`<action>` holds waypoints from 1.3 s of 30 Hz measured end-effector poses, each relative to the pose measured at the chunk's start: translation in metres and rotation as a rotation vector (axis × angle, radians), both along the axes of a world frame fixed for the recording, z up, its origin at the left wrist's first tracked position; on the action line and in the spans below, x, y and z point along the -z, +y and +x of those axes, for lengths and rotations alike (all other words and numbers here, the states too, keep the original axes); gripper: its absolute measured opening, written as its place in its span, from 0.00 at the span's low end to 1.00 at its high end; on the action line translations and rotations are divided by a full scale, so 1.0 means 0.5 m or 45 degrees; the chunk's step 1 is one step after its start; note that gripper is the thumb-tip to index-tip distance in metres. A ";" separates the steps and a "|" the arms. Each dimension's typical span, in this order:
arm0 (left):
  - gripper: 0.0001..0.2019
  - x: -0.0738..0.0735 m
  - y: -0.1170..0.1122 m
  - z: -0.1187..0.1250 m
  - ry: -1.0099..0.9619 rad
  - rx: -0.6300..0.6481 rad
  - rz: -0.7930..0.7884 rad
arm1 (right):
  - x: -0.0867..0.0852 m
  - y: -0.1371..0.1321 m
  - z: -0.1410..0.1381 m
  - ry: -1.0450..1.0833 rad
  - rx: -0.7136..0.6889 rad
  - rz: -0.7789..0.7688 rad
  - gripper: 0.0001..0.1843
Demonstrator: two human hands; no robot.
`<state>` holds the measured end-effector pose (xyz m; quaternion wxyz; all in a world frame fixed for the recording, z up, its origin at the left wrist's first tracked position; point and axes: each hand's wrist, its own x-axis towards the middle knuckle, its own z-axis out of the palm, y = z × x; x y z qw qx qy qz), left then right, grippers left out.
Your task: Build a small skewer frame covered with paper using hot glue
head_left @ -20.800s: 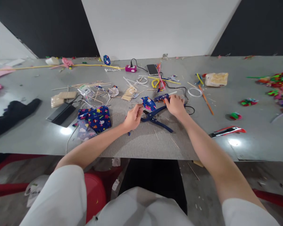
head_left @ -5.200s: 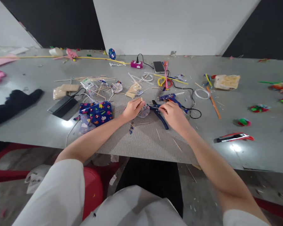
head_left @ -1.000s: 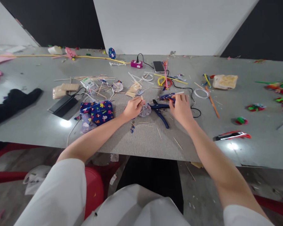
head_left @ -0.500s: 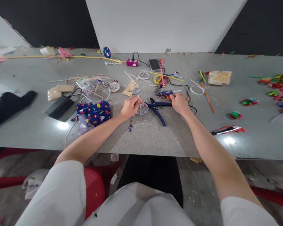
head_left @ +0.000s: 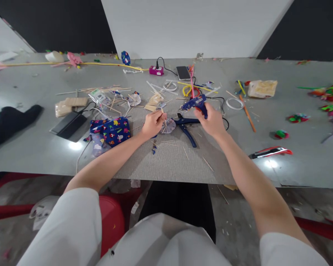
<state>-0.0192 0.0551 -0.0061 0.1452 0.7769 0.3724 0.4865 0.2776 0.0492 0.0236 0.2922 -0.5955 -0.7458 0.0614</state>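
My right hand [head_left: 211, 120] is wrapped round the handle of a blue glue gun [head_left: 193, 102], raised a little off the table with its nozzle pointing left. Between the fingertips of my left hand [head_left: 153, 125] a thin wooden stick [head_left: 162, 111] is pinched. Just right of that hand sits a round pale fabric piece [head_left: 169, 126] with sticks across it, partly hidden by my fingers. Blue-handled cutters [head_left: 187, 133] lie with their handles spread, below the glue gun.
Patterned blue cloth [head_left: 117, 132] and a black box with a cable [head_left: 70, 125] lie left. Behind are loose sticks, a phone [head_left: 183, 73] and a purple power socket [head_left: 156, 70]. A box cutter [head_left: 271, 152] and pompoms [head_left: 281, 134] lie right.
My right hand has lifted the glue gun from the table, and it now tilts with its handle in my grip. My left hand stays almost still with the stick.
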 end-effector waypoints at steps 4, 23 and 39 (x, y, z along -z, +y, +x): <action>0.20 -0.002 0.000 0.000 0.004 -0.038 0.022 | -0.007 -0.023 -0.022 -0.138 -0.032 0.088 0.35; 0.21 0.002 -0.001 0.001 0.016 -0.089 0.046 | 0.011 -0.035 -0.050 -0.350 -0.241 0.148 0.20; 0.21 0.000 -0.003 0.000 0.025 -0.078 0.064 | 0.011 -0.039 -0.058 -0.339 -0.268 0.105 0.19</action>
